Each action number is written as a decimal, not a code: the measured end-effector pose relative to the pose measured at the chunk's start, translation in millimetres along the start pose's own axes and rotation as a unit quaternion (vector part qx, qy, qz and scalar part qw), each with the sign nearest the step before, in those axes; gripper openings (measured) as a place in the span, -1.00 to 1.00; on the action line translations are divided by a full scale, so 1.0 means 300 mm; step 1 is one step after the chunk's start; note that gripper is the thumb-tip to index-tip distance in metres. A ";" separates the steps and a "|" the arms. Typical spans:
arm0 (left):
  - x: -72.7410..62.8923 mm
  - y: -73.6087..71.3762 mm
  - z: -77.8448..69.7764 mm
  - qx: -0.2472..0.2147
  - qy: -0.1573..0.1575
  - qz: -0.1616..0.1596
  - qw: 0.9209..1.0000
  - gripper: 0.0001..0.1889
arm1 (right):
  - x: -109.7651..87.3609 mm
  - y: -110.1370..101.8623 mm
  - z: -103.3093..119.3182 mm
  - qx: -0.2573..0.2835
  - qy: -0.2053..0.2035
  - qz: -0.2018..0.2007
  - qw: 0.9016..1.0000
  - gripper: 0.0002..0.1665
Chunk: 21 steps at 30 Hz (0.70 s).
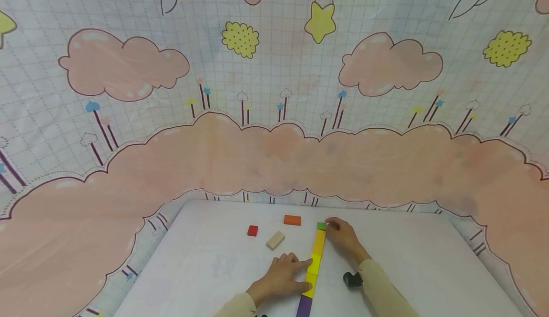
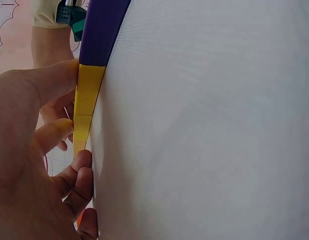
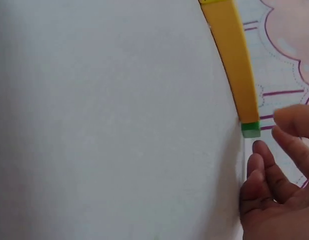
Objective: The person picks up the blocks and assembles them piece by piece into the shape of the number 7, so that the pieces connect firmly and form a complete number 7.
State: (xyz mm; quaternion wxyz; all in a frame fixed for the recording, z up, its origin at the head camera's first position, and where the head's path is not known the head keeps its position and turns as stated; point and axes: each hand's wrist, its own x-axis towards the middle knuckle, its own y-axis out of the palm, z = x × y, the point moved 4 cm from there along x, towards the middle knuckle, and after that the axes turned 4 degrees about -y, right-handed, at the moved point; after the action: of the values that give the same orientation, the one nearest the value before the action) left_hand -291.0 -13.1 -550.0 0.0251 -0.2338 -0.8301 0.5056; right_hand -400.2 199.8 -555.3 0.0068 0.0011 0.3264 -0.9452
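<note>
A straight row of blocks runs away from the near edge: a purple block (image 1: 304,306), two yellow blocks (image 1: 310,283) end to end, a longer orange-yellow block (image 1: 319,243) and a small green block (image 1: 321,225) at the far end. My left hand (image 1: 279,275) lies left of the row, its extended thumb and index finger touching the yellow blocks and the other fingers bent. Beside the green block is my right hand (image 1: 341,235). In the right wrist view its fingers (image 3: 289,122) are loosely bent, with a gap between them and the green block (image 3: 251,131).
Left of the row lie a red block (image 1: 253,230), a plain wooden block (image 1: 276,240) and an orange cylinder-like block (image 1: 292,220). A dark wrist device (image 1: 352,280) sits at the right sleeve. A printed cloth (image 1: 300,164) stands behind the white table (image 1: 193,260).
</note>
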 end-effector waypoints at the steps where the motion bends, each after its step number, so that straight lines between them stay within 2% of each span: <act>1: 0.000 0.000 0.000 -0.001 -0.002 0.001 1.000 -0.37 | -0.003 0.000 0.004 -0.003 -0.003 0.001 1.000 -0.64; 8: 0.002 -0.003 0.005 0.007 -0.005 0.000 1.000 -0.37 | -0.009 0.006 0.016 -0.018 -0.004 0.009 1.000 -0.57; 21: 0.000 -0.002 -0.005 0.006 -0.012 0.006 1.000 -0.37 | -0.036 0.006 0.027 -0.029 -0.013 0.012 0.999 -0.57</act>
State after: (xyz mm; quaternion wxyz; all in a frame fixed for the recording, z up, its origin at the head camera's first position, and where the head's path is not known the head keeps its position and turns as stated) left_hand -290.6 -12.1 -548.9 0.0137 -0.2321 -0.8258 0.5138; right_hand -389.3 193.5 -549.8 0.0221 -0.0072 0.3537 -0.9351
